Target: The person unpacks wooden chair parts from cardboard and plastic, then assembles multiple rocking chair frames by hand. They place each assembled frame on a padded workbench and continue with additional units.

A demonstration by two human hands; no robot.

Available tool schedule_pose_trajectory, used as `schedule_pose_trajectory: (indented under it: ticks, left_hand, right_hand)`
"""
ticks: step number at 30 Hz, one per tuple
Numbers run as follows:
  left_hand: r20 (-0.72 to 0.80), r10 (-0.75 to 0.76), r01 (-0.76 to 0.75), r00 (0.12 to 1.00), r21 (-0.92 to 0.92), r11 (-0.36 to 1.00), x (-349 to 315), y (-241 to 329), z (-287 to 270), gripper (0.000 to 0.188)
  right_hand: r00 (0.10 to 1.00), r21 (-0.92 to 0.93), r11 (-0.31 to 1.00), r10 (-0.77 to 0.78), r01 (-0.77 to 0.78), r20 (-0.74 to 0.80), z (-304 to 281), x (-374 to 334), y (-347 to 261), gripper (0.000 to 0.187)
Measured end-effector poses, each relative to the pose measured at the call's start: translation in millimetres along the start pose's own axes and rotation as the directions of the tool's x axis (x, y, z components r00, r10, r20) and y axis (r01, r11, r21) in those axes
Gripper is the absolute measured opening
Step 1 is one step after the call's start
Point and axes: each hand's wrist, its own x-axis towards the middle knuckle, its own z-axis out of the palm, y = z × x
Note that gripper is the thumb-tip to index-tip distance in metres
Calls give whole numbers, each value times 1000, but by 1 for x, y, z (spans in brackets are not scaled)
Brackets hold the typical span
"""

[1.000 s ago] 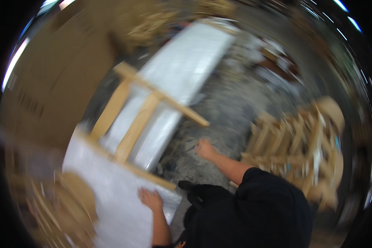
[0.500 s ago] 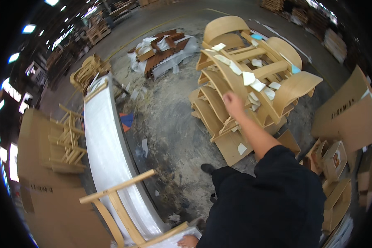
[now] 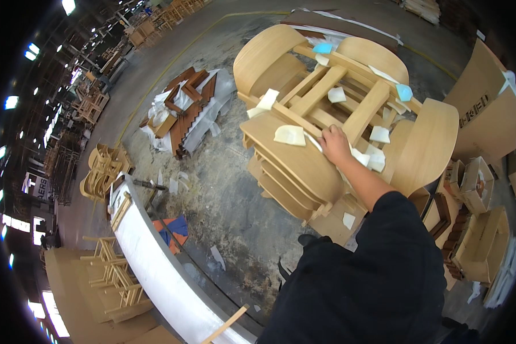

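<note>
In the head view, my right hand (image 3: 335, 143) reaches onto a stack of pale wooden chair frames (image 3: 358, 114) with wide curved panels. Its fingers are curled at the edge of a rail, beside a curved panel (image 3: 304, 155). White foam pieces (image 3: 289, 136) lie among the rails, one against the panel next to my hand and more by my wrist. Two blue pieces (image 3: 404, 92) rest on the far rails. My fingertips are partly hidden by the hand itself. My left hand is out of the picture.
A long bench with a white wrapped top (image 3: 160, 258) runs along the left, a wooden piece (image 3: 226, 324) at its near end. Brown wooden parts (image 3: 186, 114) on plastic sheeting lie on the floor beyond. Cardboard boxes (image 3: 481, 235) stand at right.
The view has swung toward the stack, which now looks nearer. My right hand has come down onto its rail. My left hand, earlier at the bench's near end, has gone out of view.
</note>
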Motion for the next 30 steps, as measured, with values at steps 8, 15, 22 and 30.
schedule_pose_trajectory:
  ticks: [8, 15, 22, 30]
  left_hand:
    - [360, -208, 223, 910, 0, 975, 74, 112, -73, 44]
    - [149, 68, -34, 986, -222, 974, 176, 250, -117, 37]
    - [335, 73, -124, 939, 134, 983, 286, 381, -154, 39]
    - [419, 429, -587, 801, 403, 702, 367, 603, -151, 33]
  right_hand:
    - [996, 296, 952, 52, -72, 76, 25, 21, -74, 29]
    - [885, 80, 909, 416, -409, -210, -10, 66, -22, 47]
    - [391, 105, 410, 906, -906, -164, -8, 61, 1, 93]
    - [371, 74, 418, 864, -906, -340, -38, 41, -24, 58]
